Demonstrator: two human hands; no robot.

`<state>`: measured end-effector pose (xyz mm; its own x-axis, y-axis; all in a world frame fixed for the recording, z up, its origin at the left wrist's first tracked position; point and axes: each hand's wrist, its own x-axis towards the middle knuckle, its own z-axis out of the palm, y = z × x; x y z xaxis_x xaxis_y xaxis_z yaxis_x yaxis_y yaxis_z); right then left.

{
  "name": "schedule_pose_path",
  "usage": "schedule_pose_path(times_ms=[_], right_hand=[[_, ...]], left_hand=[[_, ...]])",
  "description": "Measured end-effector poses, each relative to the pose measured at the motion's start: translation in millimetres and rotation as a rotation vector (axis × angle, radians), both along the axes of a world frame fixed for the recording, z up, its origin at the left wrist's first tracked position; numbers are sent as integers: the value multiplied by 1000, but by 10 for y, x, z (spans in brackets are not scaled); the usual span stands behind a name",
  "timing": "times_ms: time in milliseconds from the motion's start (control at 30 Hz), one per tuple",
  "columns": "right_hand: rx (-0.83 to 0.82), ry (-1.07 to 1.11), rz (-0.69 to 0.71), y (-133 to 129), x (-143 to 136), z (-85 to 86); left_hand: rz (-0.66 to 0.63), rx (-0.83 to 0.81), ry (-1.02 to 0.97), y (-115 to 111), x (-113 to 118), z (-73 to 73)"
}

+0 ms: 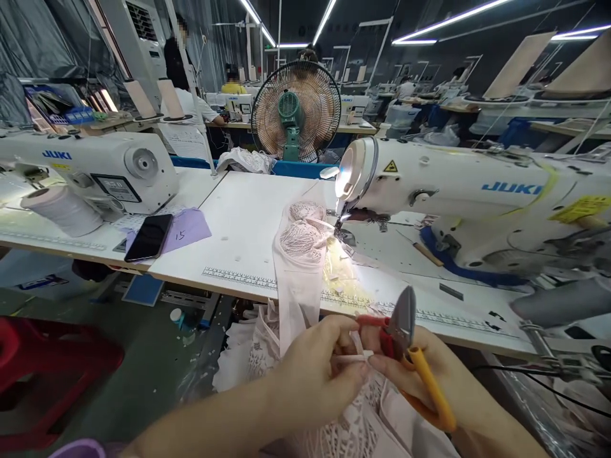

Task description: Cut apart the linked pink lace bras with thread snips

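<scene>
My left hand (315,369) is closed, pinching a narrow pale pink strap (349,359) just in front of the table edge. The fingertips of my right hand (436,359) meet it at the strap's end. Hooked in my right hand is a pair of scissors (432,388) with orange and red handles, its grey blades pointing up. A pale pink lace bra (303,238) lies on the table beside the sewing machine's needle, its band hanging over the front edge. More pink lace pieces (367,413) hang below my hands.
On the right stands a white sewing machine (453,178) with its lamp lit. Another machine (95,168), a thread cone (64,207) and a black phone (149,237) are at left. Yellow scraps (341,273) lie near the needle. A large fan (296,114) stands behind; a red stool (57,375) is low left.
</scene>
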<state>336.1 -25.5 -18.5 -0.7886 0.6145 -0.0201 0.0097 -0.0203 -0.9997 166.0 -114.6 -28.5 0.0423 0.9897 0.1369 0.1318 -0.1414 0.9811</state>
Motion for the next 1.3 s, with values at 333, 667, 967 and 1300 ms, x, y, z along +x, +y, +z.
schedule_pose_path(times_ms=[333,667,967,1300], right_hand=[[140,4,-55,-42,-81,-63],[192,-146,33,9,-121,0],[481,-139,20,23,-175,34],[677,-602,-183,427,-164,-110]], left_hand=[[70,-282,-200,-5,45,53],[133,114,358,-6,-66,-39],[62,-208,129,15,-76,35],[119,-432,-358,103,-265,-36]])
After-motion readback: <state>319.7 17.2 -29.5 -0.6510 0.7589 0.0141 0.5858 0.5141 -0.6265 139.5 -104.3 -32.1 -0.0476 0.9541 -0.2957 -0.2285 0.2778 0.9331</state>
